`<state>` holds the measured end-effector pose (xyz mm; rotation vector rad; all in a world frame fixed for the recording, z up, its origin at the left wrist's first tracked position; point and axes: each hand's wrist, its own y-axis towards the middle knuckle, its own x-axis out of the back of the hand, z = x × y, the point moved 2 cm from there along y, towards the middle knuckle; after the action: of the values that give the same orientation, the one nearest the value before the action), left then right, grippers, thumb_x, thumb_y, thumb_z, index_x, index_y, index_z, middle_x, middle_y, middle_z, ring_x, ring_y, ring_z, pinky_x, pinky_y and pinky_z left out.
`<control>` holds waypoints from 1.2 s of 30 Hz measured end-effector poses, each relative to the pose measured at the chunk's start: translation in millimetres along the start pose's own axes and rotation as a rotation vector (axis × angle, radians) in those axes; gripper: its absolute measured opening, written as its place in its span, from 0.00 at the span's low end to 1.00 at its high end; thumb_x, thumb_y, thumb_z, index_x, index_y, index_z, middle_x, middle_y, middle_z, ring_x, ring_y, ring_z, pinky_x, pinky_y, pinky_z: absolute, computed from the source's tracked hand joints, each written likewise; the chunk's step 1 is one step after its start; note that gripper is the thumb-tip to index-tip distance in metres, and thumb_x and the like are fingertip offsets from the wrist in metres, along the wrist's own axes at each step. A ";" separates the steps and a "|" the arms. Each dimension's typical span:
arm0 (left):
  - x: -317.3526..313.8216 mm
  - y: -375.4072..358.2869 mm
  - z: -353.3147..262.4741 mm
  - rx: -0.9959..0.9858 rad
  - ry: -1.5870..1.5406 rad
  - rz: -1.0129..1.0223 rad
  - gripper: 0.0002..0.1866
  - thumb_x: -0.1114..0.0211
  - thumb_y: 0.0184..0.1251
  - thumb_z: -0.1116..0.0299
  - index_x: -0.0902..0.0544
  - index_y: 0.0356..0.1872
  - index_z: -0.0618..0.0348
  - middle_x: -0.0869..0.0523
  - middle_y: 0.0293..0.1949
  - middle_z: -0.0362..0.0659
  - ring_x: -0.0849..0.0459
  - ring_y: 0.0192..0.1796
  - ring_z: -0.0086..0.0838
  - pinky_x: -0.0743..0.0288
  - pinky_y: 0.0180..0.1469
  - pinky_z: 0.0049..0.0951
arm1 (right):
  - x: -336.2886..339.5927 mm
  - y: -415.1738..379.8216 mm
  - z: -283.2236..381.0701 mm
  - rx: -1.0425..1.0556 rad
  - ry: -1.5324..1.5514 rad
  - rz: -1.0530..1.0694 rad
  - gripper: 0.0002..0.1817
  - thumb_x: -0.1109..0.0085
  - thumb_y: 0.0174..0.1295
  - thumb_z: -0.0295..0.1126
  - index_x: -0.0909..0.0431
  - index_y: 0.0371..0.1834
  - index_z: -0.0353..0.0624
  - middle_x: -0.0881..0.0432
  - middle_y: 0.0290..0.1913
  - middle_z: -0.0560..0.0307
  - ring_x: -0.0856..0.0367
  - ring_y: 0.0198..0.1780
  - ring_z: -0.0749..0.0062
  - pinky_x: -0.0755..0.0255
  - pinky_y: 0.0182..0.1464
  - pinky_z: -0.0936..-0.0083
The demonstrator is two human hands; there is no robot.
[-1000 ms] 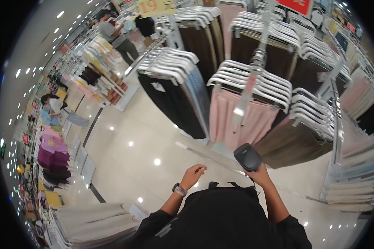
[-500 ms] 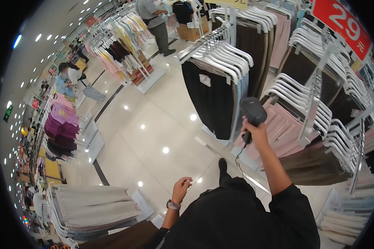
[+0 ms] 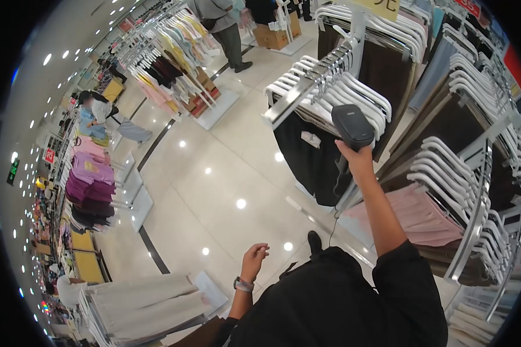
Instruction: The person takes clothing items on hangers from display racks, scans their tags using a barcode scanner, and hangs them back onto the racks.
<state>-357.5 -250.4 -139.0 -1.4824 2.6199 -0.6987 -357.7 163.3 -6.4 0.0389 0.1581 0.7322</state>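
My right hand (image 3: pixel 356 155) is wrapped around the handle of a dark handheld scanner (image 3: pixel 353 125), with a thin cord hanging below it. In this view the scanner overlaps the white hangers (image 3: pixel 371 98) on a chrome rail. Black trousers (image 3: pixel 309 156) with a pale tag (image 3: pixel 311 139) hang there, just left of the scanner. Lower down, my left hand (image 3: pixel 255 259) is held out over the tiled floor, its fingers loosely curled with nothing showing in them. A watch (image 3: pixel 243 284) sits on that wrist.
Pink trousers (image 3: pixel 419 214) hang on a rack to the right, by my forearm. Light beige trousers (image 3: pixel 147 306) hang at lower left. A white rack base (image 3: pixel 217 113) stands on the floor. A person in grey (image 3: pixel 223 29) stands farther back, another person (image 3: pixel 118 118) at left.
My right hand and the scanner have come up to the hangers above the black trousers. The racks sit farther right and lower in view; my left hand is nearly unchanged.
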 end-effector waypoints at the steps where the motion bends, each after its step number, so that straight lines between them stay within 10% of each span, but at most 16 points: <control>1: 0.4 12.7 -11.4 -0.023 0.014 -0.002 0.13 0.44 0.73 0.67 0.20 0.51 0.63 0.15 0.44 0.43 0.16 0.42 0.25 0.23 0.46 0.24 | -4.3 3.7 -5.8 -0.001 -0.020 -0.029 0.15 0.31 0.57 0.29 0.19 0.47 0.37 0.16 0.40 0.62 0.23 0.40 0.81 0.30 0.44 0.80; 8: 4.2 73.8 -44.9 -0.066 -0.051 0.042 0.13 0.43 0.73 0.68 0.20 0.51 0.65 0.14 0.44 0.45 0.16 0.42 0.27 0.23 0.46 0.25 | -26.2 -13.5 5.8 0.150 -0.140 -0.135 0.11 0.33 0.55 0.26 0.20 0.40 0.34 0.16 0.35 0.57 0.21 0.36 0.78 0.28 0.41 0.77; 17: 12.3 140.2 -54.9 -0.024 -0.030 0.299 0.13 0.45 0.74 0.67 0.21 0.51 0.62 0.15 0.45 0.43 0.16 0.43 0.26 0.23 0.48 0.26 | -55.7 -10.9 -2.0 0.104 0.523 -0.370 0.22 0.40 0.60 0.18 0.29 0.58 0.38 0.25 0.55 0.57 0.25 0.54 0.72 0.32 0.58 0.75; 29: 86.1 211.2 -88.2 -0.082 0.048 0.493 0.13 0.44 0.73 0.67 0.20 0.52 0.61 0.14 0.45 0.42 0.17 0.42 0.24 0.25 0.46 0.23 | -77.7 -5.6 26.5 0.258 0.534 -0.570 0.24 0.50 0.63 0.17 0.36 0.63 0.41 0.33 0.65 0.46 0.29 0.64 0.47 0.33 0.67 0.54; 36: 95.1 219.0 -76.4 -0.033 0.101 0.671 0.13 0.44 0.73 0.66 0.20 0.52 0.61 0.15 0.45 0.43 0.17 0.44 0.25 0.24 0.49 0.25 | -86.2 -35.5 58.4 0.309 0.610 -0.549 0.21 0.50 0.62 0.18 0.31 0.60 0.41 0.34 0.68 0.51 0.30 0.65 0.50 0.35 0.67 0.53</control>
<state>-604.1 -205.5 -143.3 -0.4944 2.9314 -0.6546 -388.1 80.5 59.3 0.0626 0.8306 0.1457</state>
